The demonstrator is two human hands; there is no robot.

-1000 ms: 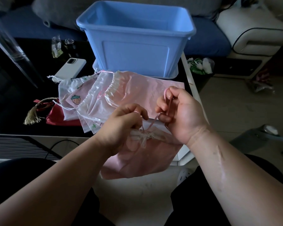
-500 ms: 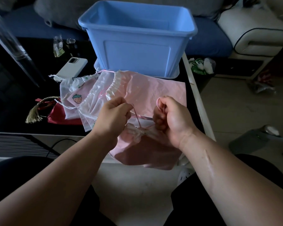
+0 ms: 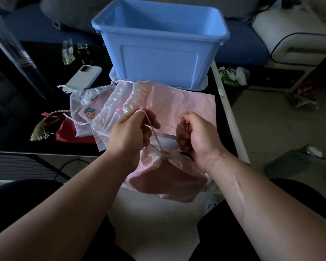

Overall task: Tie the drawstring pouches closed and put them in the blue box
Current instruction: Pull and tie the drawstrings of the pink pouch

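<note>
Pink translucent drawstring pouch (image 3: 166, 178) hangs between my two hands, just off the near edge of the dark glossy surface (image 3: 17, 136) and above my lap, its neck gathered into a tight ruffle. The left hand (image 3: 128, 132) has its grip pinched on the thin pink cord (image 3: 154, 134), which loops over the forefinger and runs taut down to the neck. The right hand (image 3: 196, 136) is curled into a fist round the other end of the cord. I judge the step in hand to be the tying itself: the mouth is drawn shut, but I see no finished knot. The next move calls for crossing the two ends and pulling them snug without letting the gather slacken, then reaching forward to the blue plastic box (image 3: 158, 44), which stands open at the far side of the surface. Between it and my hands lies a pile of pale printed pouches (image 3: 109, 110), beside a red fabric pouch with a tassel (image 3: 68, 132) and a white phone (image 3: 83, 76). Beyond are a blue sofa cushion (image 3: 239, 48) and, to the right, a pale tiled floor (image 3: 271, 119).
</note>
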